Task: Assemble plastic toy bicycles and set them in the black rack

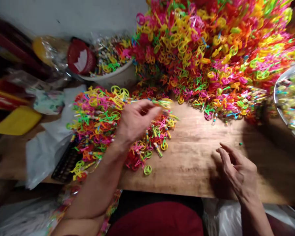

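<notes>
Right hand (238,172) loosely curled, nothing seen in it, well right of the small toy pile (95,129); left hand (135,121), the nearer one, is over the pile's right part, apparently pinching a yellow-green plastic toy piece (166,103). Piece sits right of that grip, at the pile's far right edge; long axis too blurred to call. Behind the pile: white tub (121,77); far right of it: big toy heap (199,49). No legible brands, labels or writing.

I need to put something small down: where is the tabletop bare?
Bare tabletop lies between the left pile and right hand, in front of the big heap; more, shaded, lies right of that hand, in front of the tub. The heap and the pile beneath the left hand are crowded.
</notes>
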Tool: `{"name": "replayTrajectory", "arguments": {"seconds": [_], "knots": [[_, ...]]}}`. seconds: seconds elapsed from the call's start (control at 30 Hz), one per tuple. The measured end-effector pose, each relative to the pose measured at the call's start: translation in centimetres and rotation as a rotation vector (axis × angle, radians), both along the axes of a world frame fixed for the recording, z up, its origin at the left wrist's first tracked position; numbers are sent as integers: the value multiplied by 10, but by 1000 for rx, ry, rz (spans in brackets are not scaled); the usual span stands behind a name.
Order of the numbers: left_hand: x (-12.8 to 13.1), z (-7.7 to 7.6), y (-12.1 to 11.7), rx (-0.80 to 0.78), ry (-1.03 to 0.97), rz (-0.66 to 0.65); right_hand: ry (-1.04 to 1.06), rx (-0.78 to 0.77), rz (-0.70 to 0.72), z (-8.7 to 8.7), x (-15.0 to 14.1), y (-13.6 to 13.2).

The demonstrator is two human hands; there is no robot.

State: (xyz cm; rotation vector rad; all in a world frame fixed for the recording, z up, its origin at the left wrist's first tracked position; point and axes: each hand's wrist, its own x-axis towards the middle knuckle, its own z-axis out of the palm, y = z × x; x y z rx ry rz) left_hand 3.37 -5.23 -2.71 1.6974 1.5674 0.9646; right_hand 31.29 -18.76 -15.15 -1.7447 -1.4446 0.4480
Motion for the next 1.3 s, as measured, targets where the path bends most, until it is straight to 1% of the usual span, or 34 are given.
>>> {"name": "replayTrajectory", "arguments": {"seconds": [0.03,0.07,0.1,0.17,0.23,0.3,0.33,0.4,0.43,0.5,0.57,0.6,0.63,0.7,0.77,0.87,0.93,1.07,1.13,1.23,1.3], "knots": [[-19,15,11,89,202,113,-72,22,-4,0,5,13],[-36,25,20,149,402,210,-149,41,-7,0,9,28],[-51,32,28,183,562,264,-221,59,-22,0,12,43],[-73,35,41,186,804,306,-343,90,-91,-2,15,73],[-83,34,49,192,950,294,-433,121,-143,-9,14,99],[-79,34,55,237,1045,271,-509,160,-156,-18,12,117],[-71,34,58,259,1073,258,-537,173,-149,-23,11,123],[-46,33,64,268,1088,206,-568,192,-137,-31,12,128],[-29,29,67,252,1073,155,-572,192,-131,-34,13,128],[10,14,76,185,1010,-50,-571,177,-115,-33,17,123],[48,-9,86,95,944,-263,-562,147,-76,-27,22,111],[64,-21,91,61,932,-333,-548,134,-47,-22,25,104],[77,-33,97,36,943,-374,-528,124,-15,-17,27,95],[95,-52,105,-28,983,-389,-470,101,41,-8,31,73],[102,-62,110,-58,1006,-356,-401,79,57,-3,32,50],[103,-67,108,-46,1008,-323,-286,39,59,-5,29,20],[101,-67,101,-49,992,-331,-224,23,63,-8,26,7],[103,-67,72,-44,940,-408,-174,45,28,-12,20,-1],[105,-66,53,-41,900,-479,-166,53,15,-13,19,-3],[106,-67,27,-16,770,-590,-185,80,-2,-13,17,-7],[101,-72,16,9,688,-588,-232,100,-13,-14,16,-11]]}}
